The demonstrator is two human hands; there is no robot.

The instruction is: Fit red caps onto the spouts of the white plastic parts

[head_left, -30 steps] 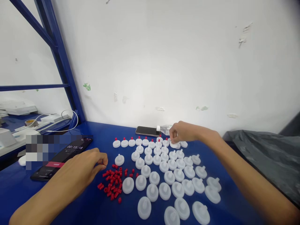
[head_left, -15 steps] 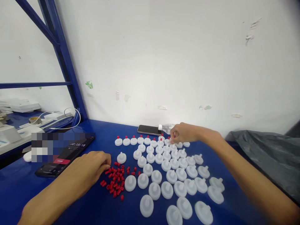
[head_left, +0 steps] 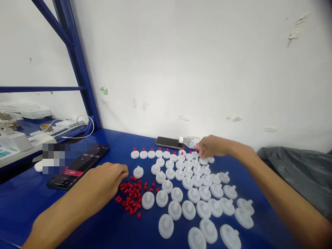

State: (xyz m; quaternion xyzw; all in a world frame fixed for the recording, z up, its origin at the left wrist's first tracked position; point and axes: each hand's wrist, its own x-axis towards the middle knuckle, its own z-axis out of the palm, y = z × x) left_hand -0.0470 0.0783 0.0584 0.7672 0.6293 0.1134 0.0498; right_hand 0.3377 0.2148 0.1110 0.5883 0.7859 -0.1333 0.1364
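Many white round plastic caps with a short spout (head_left: 166, 226) lie spread over the blue table. Those in the back row carry small red caps (head_left: 143, 149) on their spouts. My right hand (head_left: 210, 145) is at the right end of that row, fingers pinched down over a white piece; what the fingertips hold is hidden. My left hand (head_left: 111, 176) rests closed beside a loose pile of red caps (head_left: 132, 197), its fingertips turned away, so I cannot make out anything in them. One white piece (head_left: 138, 172) sits apart, just right of my left hand.
A phone showing a running timer (head_left: 80, 166) lies at left. Behind the rows are a dark phone (head_left: 168, 142) and a clear bottle (head_left: 190, 141) on its side, against the wall. A grey plastic bag (head_left: 293, 169) lies at right, a blue frame post (head_left: 80, 65) at left.
My right hand has moved slightly right along the back row, and another spout there now bears a red cap. The view has shifted a little; my left hand stays by the pile.
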